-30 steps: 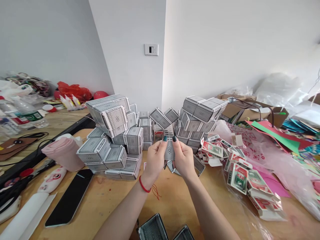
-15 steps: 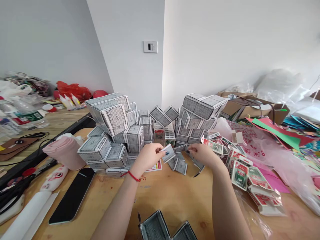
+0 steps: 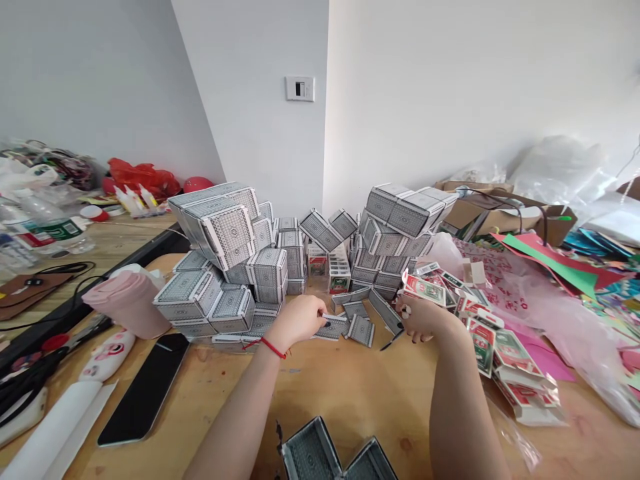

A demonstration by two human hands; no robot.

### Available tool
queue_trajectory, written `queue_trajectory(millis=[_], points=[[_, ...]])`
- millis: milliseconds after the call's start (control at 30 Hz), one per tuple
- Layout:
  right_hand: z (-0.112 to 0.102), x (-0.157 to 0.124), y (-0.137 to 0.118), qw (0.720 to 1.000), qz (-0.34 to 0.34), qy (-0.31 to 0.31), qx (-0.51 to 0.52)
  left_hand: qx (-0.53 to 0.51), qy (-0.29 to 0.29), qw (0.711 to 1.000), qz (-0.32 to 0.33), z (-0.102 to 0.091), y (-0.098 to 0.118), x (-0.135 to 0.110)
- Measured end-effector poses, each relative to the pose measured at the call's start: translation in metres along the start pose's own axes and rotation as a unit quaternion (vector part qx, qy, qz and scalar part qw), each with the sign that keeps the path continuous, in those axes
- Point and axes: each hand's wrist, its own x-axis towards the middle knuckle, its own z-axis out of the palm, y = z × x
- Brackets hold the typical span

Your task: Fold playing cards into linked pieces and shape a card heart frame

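Observation:
My left hand [image 3: 297, 321], with a red string round the wrist, is closed in a pinch on a small grey patterned box [image 3: 332, 327] lying low on the wooden table [image 3: 345, 393]. My right hand [image 3: 421, 317] is curled at the left edge of the pile of flat red-and-green card boxes [image 3: 480, 333]; what its fingers hold, if anything, is hidden. Between the hands lie a few loose grey boxes [image 3: 361, 329]. Behind them rise two stacks of folded grey boxes, left stack [image 3: 225, 257] and right stack [image 3: 400, 230].
A black phone [image 3: 143, 393], a pink cup [image 3: 127, 303] and white paper lie at the left. Two open grey boxes [image 3: 320, 460] sit at the near edge. Pink plastic bags and coloured paper [image 3: 550, 280] cover the right. Bottles [image 3: 45, 230] stand far left.
Both hands held one grey box up together a second ago. They have parted and dropped to the table: the left took the box down, the right went to the red-and-green pile.

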Motion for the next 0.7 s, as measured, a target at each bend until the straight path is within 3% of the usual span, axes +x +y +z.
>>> queue_trajectory(millis=[33, 67, 100, 200, 333, 400, 467, 600, 700], points=[[0.0, 0.0, -0.003, 0.996, 0.036, -0.083, -0.016, 0.009, -0.01, 1.0, -0.008, 0.001, 0.0, 0.0], [0.0, 0.0, -0.008, 0.994, 0.036, -0.104, -0.025, 0.016, -0.015, 1.0, -0.016, 0.001, 0.0, 0.001], [-0.001, -0.001, -0.014, 0.994, 0.019, -0.101, -0.04, 0.017, -0.015, 1.0, -0.022, 0.002, 0.0, 0.001], [-0.003, -0.008, -0.035, 0.994, -0.087, 0.0, -0.072, -0.005, -0.001, 1.0, -0.015, 0.002, 0.002, 0.004], [0.004, -0.02, -0.063, 0.964, -0.26, -0.054, -0.003, -0.049, 0.033, 0.998, 0.02, 0.006, 0.005, 0.008], [0.01, -0.021, -0.071, 0.947, -0.311, -0.078, 0.0, -0.077, 0.035, 0.996, 0.038, 0.01, 0.004, 0.01], [0.014, -0.016, -0.071, 0.955, -0.293, -0.053, -0.017, -0.109, 0.04, 0.992, 0.059, 0.016, 0.002, 0.014], [0.011, -0.005, -0.056, 0.97, -0.232, -0.015, -0.071, -0.095, 0.129, 0.981, 0.111, 0.035, -0.005, 0.023], [0.005, -0.002, -0.044, 0.972, -0.206, -0.015, -0.112, -0.061, 0.116, 0.982, 0.134, 0.05, -0.012, 0.029]])
